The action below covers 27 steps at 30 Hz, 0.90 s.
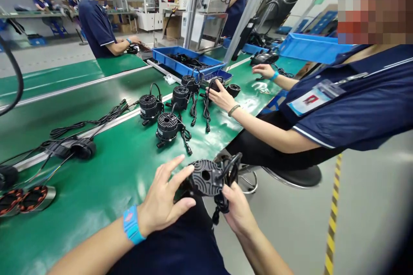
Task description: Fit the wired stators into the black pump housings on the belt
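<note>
black and ribbed on top, the round unit (pixel 203 178) is held up before the lap (pixel 174 245), by the edge of the green mat (pixel 97 172). the right hand (pixel 240 208) is closed on its cable side, thumb at the rim; the left hand (pixel 164 197) is spread, fingertips at the opposite rim, thumb apart. with the hold seemingly one-sided, a slipping thumb could tip it toward the floor (pixel 274 223), and its hanging plug (pixel 217 217) could snag if swung. ahead, four similar units (pixel 167 126) stand close together, cords (pixel 185 137) trailing, so a careless reach might knock them. a co-worker's hand (pixel 222 96) crowds their far side; loose cables (pixel 87 120) and copper-wound rings (pixel 37 197) lie leftward, a blue bin (pixel 167 61) beyond.
</note>
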Each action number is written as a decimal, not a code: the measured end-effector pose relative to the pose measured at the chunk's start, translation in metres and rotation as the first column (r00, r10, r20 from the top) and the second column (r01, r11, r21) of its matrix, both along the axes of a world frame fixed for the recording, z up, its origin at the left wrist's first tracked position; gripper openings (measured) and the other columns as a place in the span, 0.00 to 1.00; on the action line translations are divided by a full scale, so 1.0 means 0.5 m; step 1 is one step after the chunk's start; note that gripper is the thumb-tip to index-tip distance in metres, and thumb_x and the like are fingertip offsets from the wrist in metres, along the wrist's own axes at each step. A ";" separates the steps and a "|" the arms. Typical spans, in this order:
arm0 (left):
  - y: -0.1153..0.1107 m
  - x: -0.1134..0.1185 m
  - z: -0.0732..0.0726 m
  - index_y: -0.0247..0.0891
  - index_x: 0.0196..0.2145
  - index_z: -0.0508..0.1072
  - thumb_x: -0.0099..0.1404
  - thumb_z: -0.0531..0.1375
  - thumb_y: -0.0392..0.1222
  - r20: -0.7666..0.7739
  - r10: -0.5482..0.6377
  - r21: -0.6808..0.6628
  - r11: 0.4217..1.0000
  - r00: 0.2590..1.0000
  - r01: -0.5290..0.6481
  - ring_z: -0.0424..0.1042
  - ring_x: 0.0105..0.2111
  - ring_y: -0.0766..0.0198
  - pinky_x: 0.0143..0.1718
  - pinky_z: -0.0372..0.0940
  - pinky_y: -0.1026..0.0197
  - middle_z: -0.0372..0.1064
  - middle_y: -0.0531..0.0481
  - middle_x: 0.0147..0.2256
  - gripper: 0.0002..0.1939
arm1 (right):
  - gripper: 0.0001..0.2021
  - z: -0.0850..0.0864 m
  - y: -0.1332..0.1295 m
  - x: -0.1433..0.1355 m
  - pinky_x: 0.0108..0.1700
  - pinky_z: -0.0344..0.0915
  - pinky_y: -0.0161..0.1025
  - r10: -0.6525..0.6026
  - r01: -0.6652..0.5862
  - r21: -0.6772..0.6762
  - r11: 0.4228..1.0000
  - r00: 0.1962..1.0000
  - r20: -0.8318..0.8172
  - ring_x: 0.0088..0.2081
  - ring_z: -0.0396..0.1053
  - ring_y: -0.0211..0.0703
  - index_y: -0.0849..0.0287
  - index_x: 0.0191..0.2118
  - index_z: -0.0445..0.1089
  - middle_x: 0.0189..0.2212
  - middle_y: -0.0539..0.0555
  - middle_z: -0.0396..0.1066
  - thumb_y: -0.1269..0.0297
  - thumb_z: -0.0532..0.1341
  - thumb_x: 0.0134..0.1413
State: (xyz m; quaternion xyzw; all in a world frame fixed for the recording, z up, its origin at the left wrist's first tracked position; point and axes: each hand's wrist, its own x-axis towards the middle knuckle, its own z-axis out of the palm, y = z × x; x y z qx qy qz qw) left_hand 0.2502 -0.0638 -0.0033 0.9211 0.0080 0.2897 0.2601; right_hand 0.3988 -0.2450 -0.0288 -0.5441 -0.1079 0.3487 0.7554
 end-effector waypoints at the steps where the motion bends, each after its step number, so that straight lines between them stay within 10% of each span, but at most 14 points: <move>1: 0.000 0.007 -0.016 0.42 0.69 0.54 0.76 0.50 0.57 -0.031 0.017 -0.031 0.999 0.999 -0.018 0.61 0.64 0.49 0.60 0.63 0.44 0.54 0.33 0.67 0.30 | 0.23 0.001 0.001 0.022 0.44 0.76 0.50 -0.046 0.046 -0.009 0.999 0.999 0.015 0.37 0.77 0.52 0.57 0.41 0.73 0.39 0.57 0.79 0.46 0.74 0.46; 9: 0.005 0.017 -0.081 0.46 0.66 0.62 0.61 0.71 0.51 -0.567 -0.006 0.132 0.986 0.824 0.099 0.52 0.69 0.36 0.66 0.54 0.30 0.56 0.37 0.68 0.40 | 0.21 0.011 0.099 0.185 0.44 0.78 0.53 -0.248 0.243 0.060 0.968 0.962 0.117 0.41 0.78 0.55 0.57 0.42 0.73 0.42 0.57 0.78 0.49 0.74 0.47; 19: 0.005 0.012 -0.099 0.52 0.70 0.55 0.70 0.59 0.62 -0.584 -0.061 0.052 0.992 0.809 0.112 0.45 0.72 0.40 0.69 0.50 0.30 0.48 0.41 0.72 0.36 | 0.18 0.070 0.329 0.490 0.33 0.78 0.39 -0.530 0.514 0.144 0.846 0.839 0.121 0.31 0.74 0.40 0.59 0.44 0.69 0.34 0.51 0.75 0.56 0.70 0.51; 27: 0.012 0.012 -0.119 0.56 0.72 0.49 0.70 0.55 0.66 -0.592 -0.111 -0.016 0.992 0.798 0.126 0.42 0.73 0.42 0.70 0.48 0.31 0.45 0.44 0.73 0.38 | 0.17 0.040 0.467 0.653 0.30 0.77 0.36 -0.613 0.613 0.025 0.790 0.787 0.071 0.30 0.72 0.37 0.59 0.42 0.65 0.32 0.48 0.71 0.58 0.70 0.53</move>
